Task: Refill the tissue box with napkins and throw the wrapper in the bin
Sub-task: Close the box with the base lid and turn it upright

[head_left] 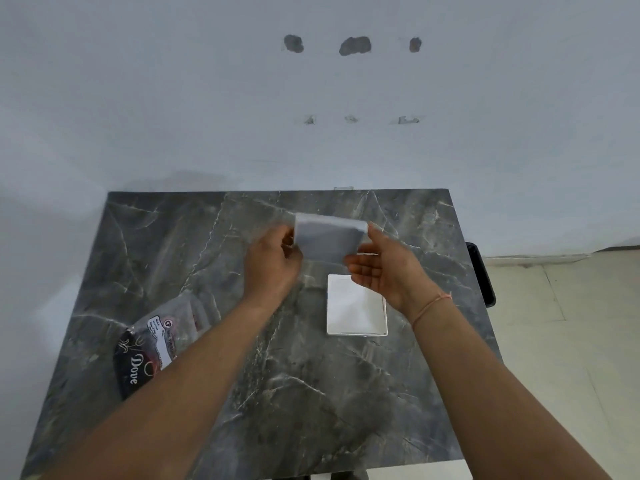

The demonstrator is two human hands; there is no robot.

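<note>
A stack of white napkins (pixel 329 239) is held up above the dark marble table (pixel 311 393). My left hand (pixel 273 265) grips its left edge. My right hand (pixel 384 268) holds its right edge, palm turned up. Just below the napkins, a white open tissue box (pixel 356 306) lies flat on the table; its top corner is hidden by my right hand. The napkin wrapper (pixel 156 344), clear plastic with a dark printed end, lies on the table at the left, partly under my left forearm.
A white wall with patched holes stands right behind the table. A black object (pixel 483 275) hangs off the table's right edge. Beige tiled floor (pixel 571 341) lies to the right.
</note>
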